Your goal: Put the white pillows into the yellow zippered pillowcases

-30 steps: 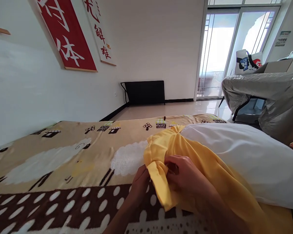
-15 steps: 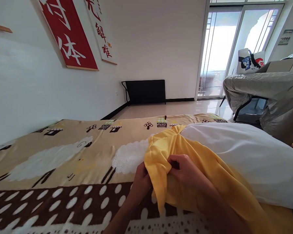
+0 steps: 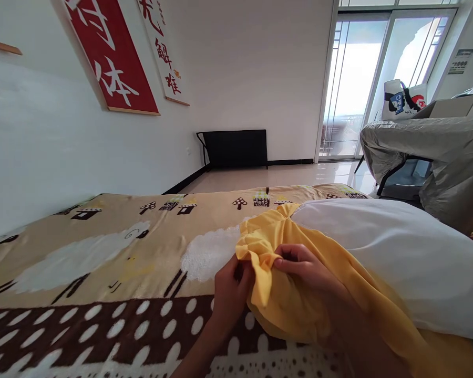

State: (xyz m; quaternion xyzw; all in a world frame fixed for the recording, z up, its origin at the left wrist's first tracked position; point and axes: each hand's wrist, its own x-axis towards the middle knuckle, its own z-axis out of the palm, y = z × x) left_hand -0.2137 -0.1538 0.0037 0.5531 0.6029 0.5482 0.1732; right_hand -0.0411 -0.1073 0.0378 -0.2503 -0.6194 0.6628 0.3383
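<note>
A yellow pillowcase (image 3: 335, 260) lies bunched against a plump white pillow (image 3: 394, 252), wrapping its left end and lower side. My left hand (image 3: 232, 286) is closed on the loose left edge of the case, its fingertips partly hidden by the cloth. Just to the right, my right hand (image 3: 309, 268) pinches a gathered fold of the same cloth between thumb and fingers. A pointed flap of fabric hangs between the two hands. Beneath everything spreads a beige and brown blanket (image 3: 82, 247) with sheep figures and white spots.
A folded black panel with legs (image 3: 235, 149) leans on the far wall. At the right stands a table under a silvery cover (image 3: 429, 134), with a printed bag (image 3: 404, 100) on it. Scrolls (image 3: 114, 63) hang on the left wall beside the bed.
My left hand has moved up slightly, lifting the pillowcase edge. The hanging flap is shorter and more gathered. My right hand has shifted a little up while still pinching the cloth.
</note>
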